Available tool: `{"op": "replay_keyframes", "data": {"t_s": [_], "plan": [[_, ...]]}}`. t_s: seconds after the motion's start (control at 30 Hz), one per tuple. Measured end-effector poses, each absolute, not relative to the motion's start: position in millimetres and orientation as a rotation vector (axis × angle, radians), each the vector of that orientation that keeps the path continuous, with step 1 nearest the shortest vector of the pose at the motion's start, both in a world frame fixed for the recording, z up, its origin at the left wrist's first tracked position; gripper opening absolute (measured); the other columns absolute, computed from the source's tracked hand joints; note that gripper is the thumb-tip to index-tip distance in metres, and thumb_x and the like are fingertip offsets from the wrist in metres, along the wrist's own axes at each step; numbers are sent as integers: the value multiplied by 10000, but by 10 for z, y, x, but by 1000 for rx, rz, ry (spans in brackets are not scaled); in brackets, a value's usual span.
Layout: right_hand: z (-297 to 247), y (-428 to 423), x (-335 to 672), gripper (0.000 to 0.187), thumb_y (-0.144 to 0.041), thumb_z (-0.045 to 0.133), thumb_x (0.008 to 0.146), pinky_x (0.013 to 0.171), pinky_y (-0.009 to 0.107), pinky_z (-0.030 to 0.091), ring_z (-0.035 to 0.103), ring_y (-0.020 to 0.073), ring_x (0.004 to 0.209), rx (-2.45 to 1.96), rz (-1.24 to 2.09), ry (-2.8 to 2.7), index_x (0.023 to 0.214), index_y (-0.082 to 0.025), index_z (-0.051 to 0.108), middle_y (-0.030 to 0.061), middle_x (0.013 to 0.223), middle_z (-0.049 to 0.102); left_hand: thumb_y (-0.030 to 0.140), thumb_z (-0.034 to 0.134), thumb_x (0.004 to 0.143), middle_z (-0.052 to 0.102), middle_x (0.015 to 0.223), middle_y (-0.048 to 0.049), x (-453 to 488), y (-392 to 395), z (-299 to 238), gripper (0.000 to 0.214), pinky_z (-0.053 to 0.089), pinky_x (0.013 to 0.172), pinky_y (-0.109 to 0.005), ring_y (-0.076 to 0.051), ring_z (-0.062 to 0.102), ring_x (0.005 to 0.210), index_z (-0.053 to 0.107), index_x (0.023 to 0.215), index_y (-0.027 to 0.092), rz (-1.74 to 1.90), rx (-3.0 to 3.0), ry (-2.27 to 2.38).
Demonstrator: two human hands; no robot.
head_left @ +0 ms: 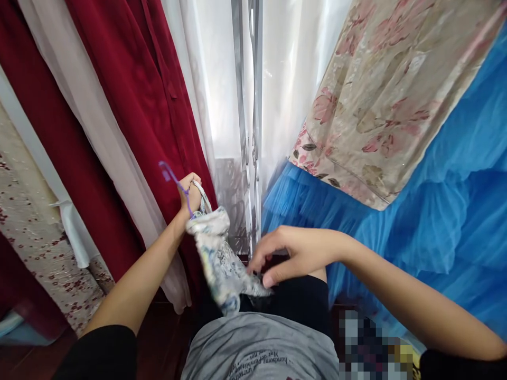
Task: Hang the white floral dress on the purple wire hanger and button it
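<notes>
My left hand (pixel 192 191) is closed around the strap of a small white garment (pixel 217 248) with a blue, yellow and grey floral pattern. A thin purple hanger (pixel 185 191) with a hooked end shows at the same hand, running down to the garment's top edge. The garment dangles in front of my body, and motion smears its lower part. Beside its lower end is my right hand (pixel 295 256), with curved fingers and the thumb held apart from them. Whether its fingertips touch the cloth I cannot tell.
Dark red cloth (pixel 130 89) and pale cloth hang at the left. White curtains (pixel 293 63) and grey metal poles (pixel 249 132) stand ahead. At the right hang a floral cloth (pixel 380 105) and a blue ruffled tulle garment (pixel 431 221). A pixelated patch covers something at the lower right.
</notes>
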State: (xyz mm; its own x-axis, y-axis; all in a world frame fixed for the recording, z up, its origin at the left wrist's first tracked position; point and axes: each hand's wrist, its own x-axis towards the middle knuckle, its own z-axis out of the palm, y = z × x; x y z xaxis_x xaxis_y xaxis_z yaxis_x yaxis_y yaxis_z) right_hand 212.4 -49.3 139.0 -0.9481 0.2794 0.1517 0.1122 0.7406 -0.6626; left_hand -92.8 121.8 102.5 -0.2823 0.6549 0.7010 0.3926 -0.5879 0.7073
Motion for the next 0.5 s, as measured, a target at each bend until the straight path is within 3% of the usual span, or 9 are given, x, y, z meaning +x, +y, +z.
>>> {"op": "replay_keyframes", "data": {"t_s": [0.07, 0.13, 0.2, 0.27, 0.37, 0.5], "plan": [[1369, -353, 2152, 393, -352, 701, 928, 996, 360, 516, 669, 233, 1119, -442, 665, -2572, 1300, -228, 674, 85, 1220, 715, 208, 488, 716, 370, 549, 26, -711, 1137, 1064, 173, 305, 508, -245, -119, 379, 505, 374, 586, 210, 1923, 1604, 970], [1295, -128, 2159, 630, -322, 737, 888, 1112, 463, 441, 555, 298, 1312, -588, 282, -2428, 1473, -240, 520, 132, 1410, 594, 228, 547, 710, 419, 557, 23, -436, 1040, 1141, 188, 389, 530, -242, -117, 450, 514, 407, 588, 201, 1740, 1510, 638], [1169, 75, 2131, 971, -306, 813, 793, 1170, 537, 372, 406, 367, 1441, -680, 4, -2358, 1605, -207, 289, 196, 1551, 428, 217, 640, 693, 521, 635, 8, -134, 923, 1217, 206, 494, 631, -251, -126, 572, 610, 450, 619, 187, 1565, 1411, 410], [1028, 201, 2092, 1187, -294, 852, 708, 1175, 580, 349, 352, 421, 1460, -732, -191, -2317, 1635, -140, 127, 255, 1573, 360, 169, 715, 675, 615, 779, -9, 153, 809, 1253, 209, 545, 796, -258, -137, 662, 785, 506, 690, 174, 1455, 1315, 288], [855, 269, 2131, 1112, -343, 810, 691, 1042, 583, 460, 534, 447, 1266, -812, -375, -2219, 1588, -74, 211, 274, 1387, 532, 116, 733, 694, 677, 970, -27, 447, 733, 1211, 233, 527, 972, -289, -158, 684, 1010, 593, 870, 175, 1388, 1311, 245], [731, 286, 2497, 712, -437, 714, 745, 808, 434, 557, 681, 362, 1004, -953, -427, -2052, 1366, -145, 523, 169, 1140, 681, 179, 704, 793, 718, 981, -82, 416, 850, 1090, 209, 576, 905, -406, -230, 694, 1003, 655, 995, 163, 1499, 1681, 406]]}}
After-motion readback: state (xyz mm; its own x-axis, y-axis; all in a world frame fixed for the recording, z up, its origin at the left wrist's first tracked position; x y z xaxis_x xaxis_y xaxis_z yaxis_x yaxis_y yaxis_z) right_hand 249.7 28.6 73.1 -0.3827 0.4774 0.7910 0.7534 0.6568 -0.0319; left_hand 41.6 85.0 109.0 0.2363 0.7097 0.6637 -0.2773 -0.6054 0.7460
